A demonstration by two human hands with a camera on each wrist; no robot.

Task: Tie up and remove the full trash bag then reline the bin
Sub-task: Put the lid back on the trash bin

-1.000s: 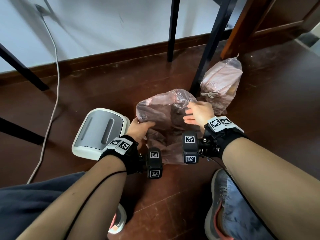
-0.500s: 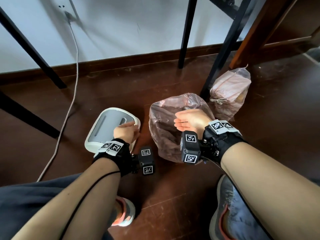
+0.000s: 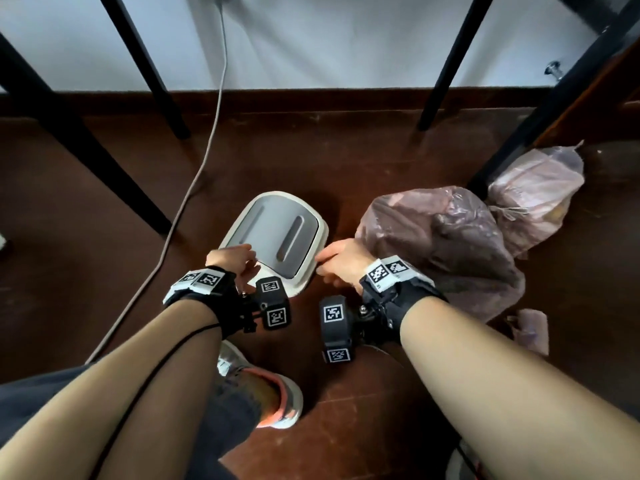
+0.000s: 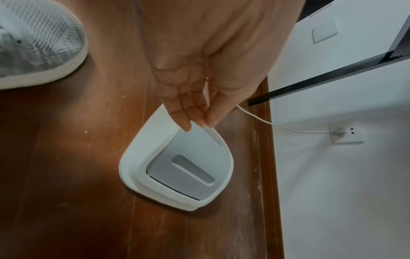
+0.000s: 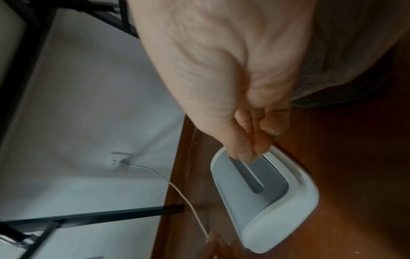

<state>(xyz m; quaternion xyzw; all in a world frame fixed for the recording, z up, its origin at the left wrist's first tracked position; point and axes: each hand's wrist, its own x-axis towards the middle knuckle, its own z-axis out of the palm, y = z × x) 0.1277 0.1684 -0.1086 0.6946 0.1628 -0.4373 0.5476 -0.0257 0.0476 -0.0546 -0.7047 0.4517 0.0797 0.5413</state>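
Note:
A white bin lid [image 3: 277, 237] with a grey swing flap lies flat on the dark wood floor. My left hand [image 3: 239, 261] is at its near left corner. In the left wrist view this hand [image 4: 199, 121] pinches the rim of the lid [image 4: 188, 166] between thumb and straight fingers. My right hand [image 3: 332, 265] reaches to the lid's right edge with relaxed fingers and holds nothing. In the blurred right wrist view the fingertips [image 5: 250, 149] are at the rim of the lid [image 5: 266, 201]. A pink-lined bin [image 3: 443, 244] stands to the right. A tied full bag [image 3: 533, 195] sits behind it.
Black table legs [image 3: 135, 64] [image 3: 446, 64] stand along the wall. A white cable [image 3: 194, 188] runs across the floor left of the lid. My shoe [image 3: 270, 393] is just below the hands. A small folded pink piece [image 3: 530, 327] lies right of the bin.
Both hands left the pink bag on the bin. The left went to the lid first, then the right swung left to the lid's other edge. The view shifted left.

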